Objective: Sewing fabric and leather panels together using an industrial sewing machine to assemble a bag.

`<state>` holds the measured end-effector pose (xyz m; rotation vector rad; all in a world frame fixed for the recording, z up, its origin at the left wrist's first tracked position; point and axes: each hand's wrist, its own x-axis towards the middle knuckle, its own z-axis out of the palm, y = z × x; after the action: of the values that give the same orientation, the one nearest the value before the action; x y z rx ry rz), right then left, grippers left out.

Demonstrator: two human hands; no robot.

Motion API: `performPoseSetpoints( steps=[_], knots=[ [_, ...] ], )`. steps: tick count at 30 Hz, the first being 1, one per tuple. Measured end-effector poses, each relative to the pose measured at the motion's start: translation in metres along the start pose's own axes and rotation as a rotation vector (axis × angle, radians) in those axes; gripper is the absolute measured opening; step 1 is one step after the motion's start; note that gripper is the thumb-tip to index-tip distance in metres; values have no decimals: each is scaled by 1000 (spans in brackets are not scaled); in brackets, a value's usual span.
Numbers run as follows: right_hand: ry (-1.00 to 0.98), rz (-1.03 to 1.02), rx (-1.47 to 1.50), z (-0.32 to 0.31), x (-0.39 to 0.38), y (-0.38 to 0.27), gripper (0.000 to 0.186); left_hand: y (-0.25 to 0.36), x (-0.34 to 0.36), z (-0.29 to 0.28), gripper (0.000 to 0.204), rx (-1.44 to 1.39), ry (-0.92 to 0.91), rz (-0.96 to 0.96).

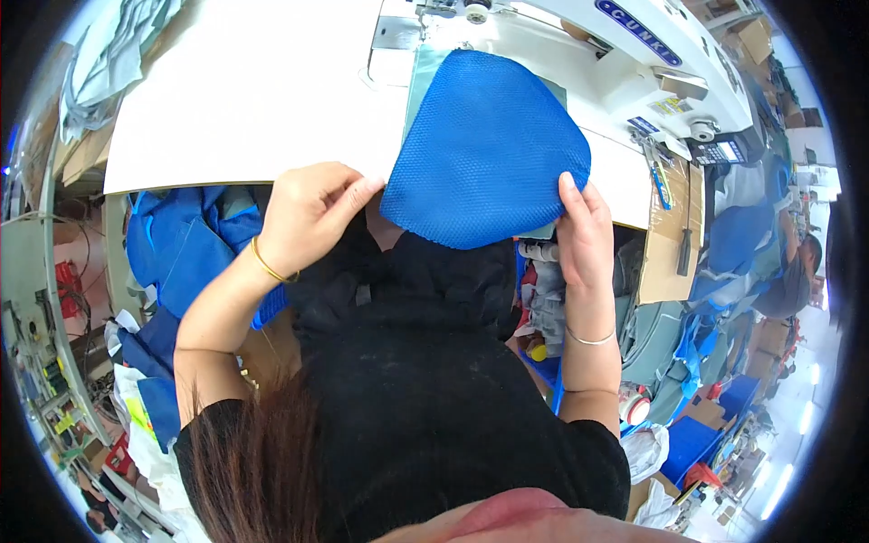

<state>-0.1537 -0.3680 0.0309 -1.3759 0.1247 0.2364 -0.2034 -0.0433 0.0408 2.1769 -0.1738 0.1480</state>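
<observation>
A blue textured mesh fabric piece (pixel 489 149) with rounded corners spans between my two hands, over the front edge of the white sewing table. My left hand (pixel 317 210) pinches its lower left corner between thumb and fingers. At the lower right edge, my right hand (pixel 582 222) grips it with the thumb on top and the fingers mostly underneath. The far end of the piece reaches the needle area of the sewing machine (pixel 634 45). Beneath it, a grey-green fabric (pixel 422 77) shows at both sides.
The white tabletop (pixel 244 100) stretches to the left, with stacked grey fabric (pixel 118 59) at its far corner. A cardboard sheet (pixel 668 258) on the right bears a screwdriver (pixel 685 252) and a blue-handled tool (pixel 659 181). Blue fabric pieces (pixel 186 240) hang below the table's left side.
</observation>
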Motion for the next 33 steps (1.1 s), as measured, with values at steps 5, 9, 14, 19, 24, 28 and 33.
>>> performPoseSetpoints(
  steps=[5, 9, 14, 19, 24, 28, 33],
  knots=[
    [41, -119, -236, 6, -3, -8, 28, -33, -24, 42, 39, -659, -149, -422],
    [40, -48, -271, -4, 6, -6, 42, -40, -25, 73, 32, -909, -199, -513],
    [-79, 234, 381, -11, 38, -25, 57, -19, -15, 70, 22, -1133, -210, -482],
    [-216, 237, 454, -15, 76, -19, 36, -27, -15, 65, 21, -1064, -279, -511],
    [393, -312, -990, 27, 62, -29, 43, -21, -18, 72, 18, -1079, -245, -582],
    [326, -752, -1590, 22, 76, -21, 63, -18, -22, 79, 17, -1063, -242, -580],
    [-105, -971, -1621, 72, 101, -30, 43, -18, -21, 80, 17, -1094, -215, -570]
  ],
)
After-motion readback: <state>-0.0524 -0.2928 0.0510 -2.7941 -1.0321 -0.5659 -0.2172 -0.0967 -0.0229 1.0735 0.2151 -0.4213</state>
